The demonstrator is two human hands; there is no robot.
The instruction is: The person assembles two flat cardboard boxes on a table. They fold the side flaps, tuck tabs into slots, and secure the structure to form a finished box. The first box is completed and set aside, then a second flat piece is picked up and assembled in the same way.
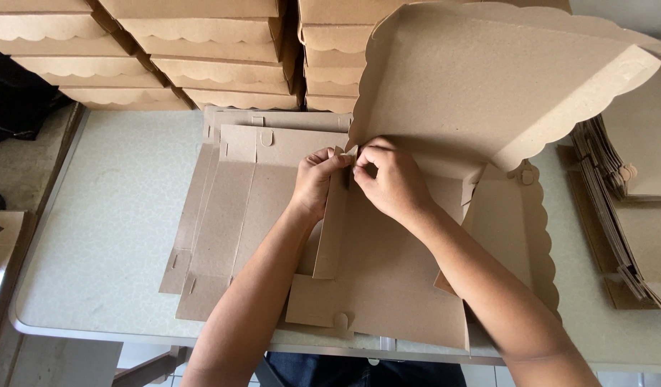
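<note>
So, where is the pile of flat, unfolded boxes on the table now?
In the head view, the flat pile lies on the table, left of the left hand and in front of the stacked finished boxes.

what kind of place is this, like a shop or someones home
Likely a small packaging or box-assembly workspace. Finished scalloped kraft boxes are stacked behind, flat blanks lie on the table, and both hands fold a box.

Two hands point(352, 179), one half-folded box point(445, 107), three stacks of finished boxes point(223, 57)
</note>
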